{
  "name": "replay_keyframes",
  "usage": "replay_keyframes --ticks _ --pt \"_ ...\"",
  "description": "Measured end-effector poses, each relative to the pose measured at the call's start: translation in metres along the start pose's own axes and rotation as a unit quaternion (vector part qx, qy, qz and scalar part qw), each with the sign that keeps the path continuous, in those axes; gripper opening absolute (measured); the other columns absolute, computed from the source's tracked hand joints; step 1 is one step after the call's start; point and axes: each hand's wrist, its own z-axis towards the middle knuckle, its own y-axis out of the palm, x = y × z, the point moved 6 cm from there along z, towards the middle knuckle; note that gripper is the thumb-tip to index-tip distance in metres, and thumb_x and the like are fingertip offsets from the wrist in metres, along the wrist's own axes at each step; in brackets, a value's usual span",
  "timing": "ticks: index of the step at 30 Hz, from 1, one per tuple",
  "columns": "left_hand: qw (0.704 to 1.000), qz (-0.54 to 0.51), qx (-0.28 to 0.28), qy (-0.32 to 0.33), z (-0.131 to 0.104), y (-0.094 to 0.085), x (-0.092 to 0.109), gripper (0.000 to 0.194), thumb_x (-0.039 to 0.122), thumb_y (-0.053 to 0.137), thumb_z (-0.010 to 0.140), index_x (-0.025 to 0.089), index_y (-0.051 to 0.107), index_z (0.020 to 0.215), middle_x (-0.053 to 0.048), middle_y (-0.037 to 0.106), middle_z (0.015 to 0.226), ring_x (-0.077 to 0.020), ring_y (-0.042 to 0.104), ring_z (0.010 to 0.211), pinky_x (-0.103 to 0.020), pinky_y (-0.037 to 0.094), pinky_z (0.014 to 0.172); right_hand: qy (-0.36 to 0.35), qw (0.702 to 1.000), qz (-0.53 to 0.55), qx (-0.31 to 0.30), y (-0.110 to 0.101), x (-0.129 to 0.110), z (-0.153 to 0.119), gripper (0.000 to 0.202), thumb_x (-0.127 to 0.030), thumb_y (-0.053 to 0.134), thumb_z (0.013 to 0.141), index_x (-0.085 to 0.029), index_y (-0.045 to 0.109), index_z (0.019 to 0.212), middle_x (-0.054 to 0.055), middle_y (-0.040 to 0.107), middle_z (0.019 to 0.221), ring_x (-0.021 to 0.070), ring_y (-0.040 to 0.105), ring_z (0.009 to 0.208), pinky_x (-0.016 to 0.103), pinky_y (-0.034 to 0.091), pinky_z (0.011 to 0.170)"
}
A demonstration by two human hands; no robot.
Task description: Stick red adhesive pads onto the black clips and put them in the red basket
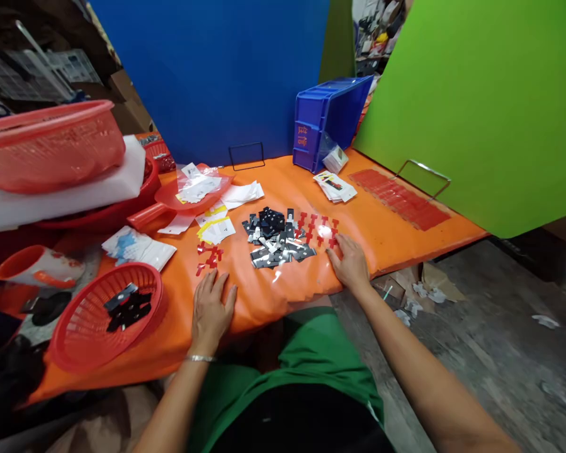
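Your left hand (pixel 211 313) and right hand (pixel 352 264) spread loosely beside red pieces (pixel 211 255); likely light, stiff, slippery; pinch narrow stems.

Grey floor (pixel 490 314), scattered litter (pixel 434 294).

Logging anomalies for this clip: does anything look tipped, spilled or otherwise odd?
The mug at far left lies on its side, though mugs normally stand upright. Crumpled scraps litter the floor at right. The blue crate is on its side too, perhaps deliberately.
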Motion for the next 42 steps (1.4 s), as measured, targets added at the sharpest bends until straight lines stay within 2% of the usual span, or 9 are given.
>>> replay_keyframes --ticks 9,16,21,27,33,35,37,39,42 --pt "1.0 -0.006 -0.002 -0.009 -0.003 -0.001 -0.002 0.039 0.037 0.045 0.087 0.016 0.056 0.119 -0.013 0.049 0.133 -0.0263 0.042 0.124 -0.044 0.032 0.105 -0.014 0.998 0.04 0.037 -0.001 0.0 0.001 0.039 -0.023 0.042 0.084 -0.008 0.058 0.116 0.019 0.06 0.118 0.0278 0.053 0.112 0.044 0.04 0.099" --pt "1.0 -0.013 -0.002 -0.013 -0.003 -0.002 -0.002 0.038 0.037 0.045 0.087 0.017 0.056 0.118 -0.013 0.049 0.132 -0.0266 0.041 0.124 -0.045 0.031 0.106 0.003 0.997 0.041 0.071 -0.002 0.004 -0.001 0.043 -0.012 0.037 0.078 -0.01 0.059 0.115 0.018 0.059 0.118 0.0279 0.053 0.113 0.046 0.042 0.097" --pt "1.0 -0.01 -0.003 -0.009 -0.002 -0.002 -0.002 0.039 0.036 0.045 0.087 0.016 0.056 0.119 -0.014 0.049 0.133 -0.0266 0.041 0.125 -0.044 0.031 0.106 0.026 0.995 0.057 0.081 -0.001 0.008 -0.003 0.045 -0.01 0.035 0.077 -0.011 0.059 0.115 0.017 0.057 0.122 0.0272 0.05 0.116 0.046 0.04 0.099" --pt "1.0 -0.019 0.008 0.003 -0.003 0.003 -0.004 0.04 0.037 0.045 0.087 0.015 0.056 0.118 -0.015 0.048 0.133 -0.028 0.041 0.125 -0.046 0.032 0.106 0.049 0.995 0.063 0.057 0.001 0.01 -0.003 0.045 -0.008 0.033 0.077 -0.01 0.059 0.114 0.017 0.055 0.122 0.0257 0.048 0.116 0.042 0.039 0.1" --pt "0.998 -0.067 -0.004 0.0 0.007 -0.004 -0.008 0.041 0.039 0.045 0.087 0.015 0.054 0.119 -0.015 0.052 0.128 -0.0292 0.045 0.121 -0.048 0.038 0.101 0.042 0.998 0.042 -0.02 -0.003 0.016 0.011 0.037 -0.009 0.036 0.08 -0.013 0.065 0.104 0.014 0.059 0.112 0.0248 0.05 0.108 0.037 0.04 0.095" --pt "0.996 -0.092 -0.004 0.007 0.022 -0.006 0.004 0.038 0.037 0.046 0.087 0.015 0.055 0.117 -0.014 0.056 0.122 -0.0279 0.048 0.117 -0.047 0.04 0.099 0.049 0.997 0.033 -0.044 -0.008 0.019 0.021 0.027 -0.016 0.043 0.083 -0.013 0.067 0.095 0.013 0.06 0.099 0.0244 0.053 0.097 0.036 0.041 0.089" --pt "0.991 -0.126 -0.023 0.046 0.045 -0.002 0.034 0.031 0.035 0.047 0.088 0.016 0.059 0.109 -0.011 0.06 0.114 -0.0251 0.051 0.114 -0.044 0.042 0.099 0.064 0.995 0.021 -0.068 -0.013 0.02 0.031 0.017 -0.02 0.051 0.082 -0.015 0.067 0.086 0.011 0.06 0.088 0.0233 0.053 0.089 0.034 0.041 0.085" --pt "0.979 -0.164 -0.062 0.107 0.068 0.009 0.076 0.023 0.031 0.046 0.089 0.019 0.062 0.1 -0.008 0.063 0.108 -0.0216 0.052 0.112 -0.039 0.042 0.099 0.08 0.991 0.016 -0.103 -0.014 0.021 0.041 0.01 -0.019 0.056 0.078 -0.016 0.066 0.079 0.009 0.059 0.084 0.0214 0.053 0.084 0.032 0.041 0.081" --pt "0.95 -0.189 -0.134 0.208 0.095 0.035 0.144 0.023 0.024 0.042 0.091 0.019 0.062 0.101 -0.007 0.063 0.11 -0.0182 0.051 0.114 -0.036 0.041 0.102 0.095 0.982 0.02 -0.163 -0.011 0.02 0.053 0.006 -0.012 0.058 0.073 -0.016 0.062 0.071 0.006 0.059 0.079 0.0177 0.053 0.077 0.027 0.04 0.073"
